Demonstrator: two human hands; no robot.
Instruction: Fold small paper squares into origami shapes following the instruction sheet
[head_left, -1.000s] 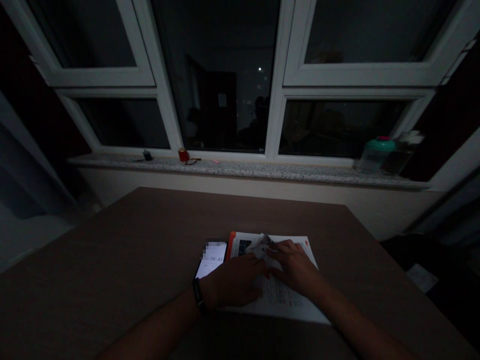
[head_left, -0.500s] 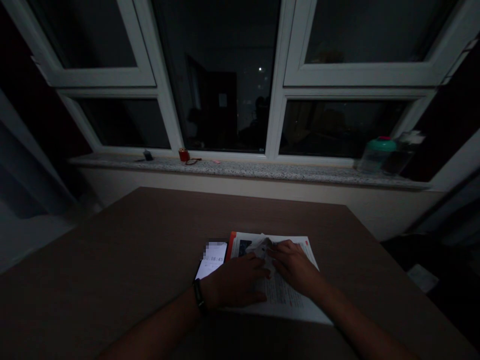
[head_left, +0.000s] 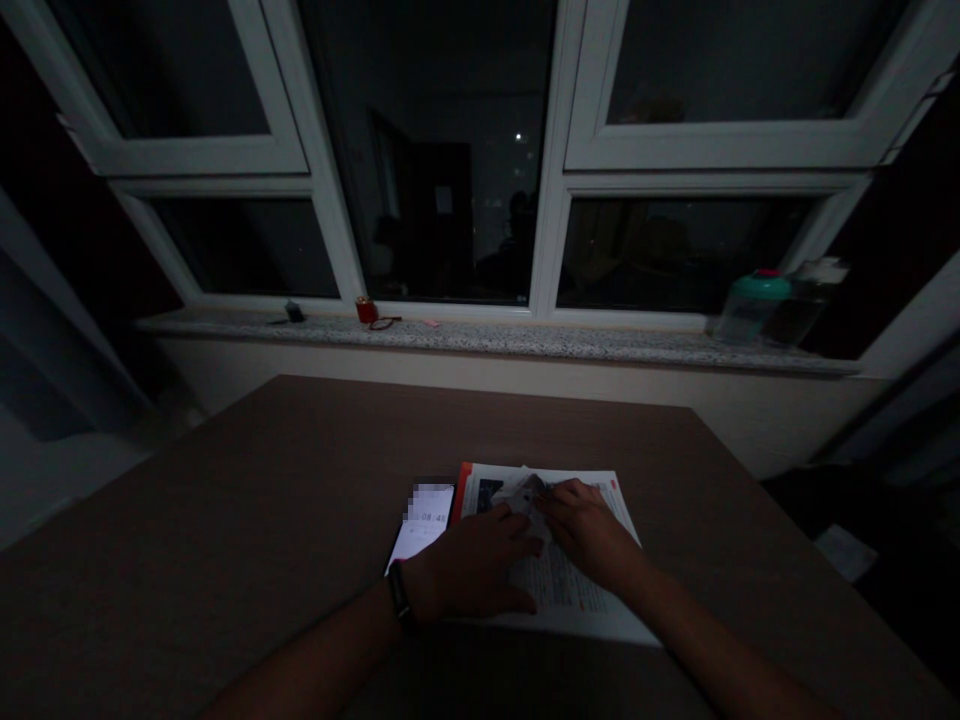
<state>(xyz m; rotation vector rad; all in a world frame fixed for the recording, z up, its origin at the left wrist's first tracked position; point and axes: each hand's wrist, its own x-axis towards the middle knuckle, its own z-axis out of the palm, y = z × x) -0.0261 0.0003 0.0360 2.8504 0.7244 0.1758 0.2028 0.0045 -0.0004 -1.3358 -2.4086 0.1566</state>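
A printed booklet (head_left: 581,620) with an orange-red left edge lies flat on the brown table. On its upper part is a small pale piece of folded paper (head_left: 517,492), dim and partly covered by fingers. My left hand (head_left: 480,565), a dark band on its wrist, rests over the booklet's left side. Its fingers are stretched out and the thumb is apart, with the fingertips by the paper. From the right, my right hand (head_left: 589,525) has its fingers drawn together at the paper's right edge; its grip is partly hidden.
Left of the booklet lies a lit phone (head_left: 424,520) showing a timer, partly behind my left wrist. A speckled windowsill (head_left: 480,341) beyond the table (head_left: 360,420) holds a red jar (head_left: 366,310), a small dark bottle (head_left: 294,311) and a teal-lidded container (head_left: 754,305).
The phone's timer has advanced by a second. My hands and the paper stay almost in place, with only a slight shift of the view.
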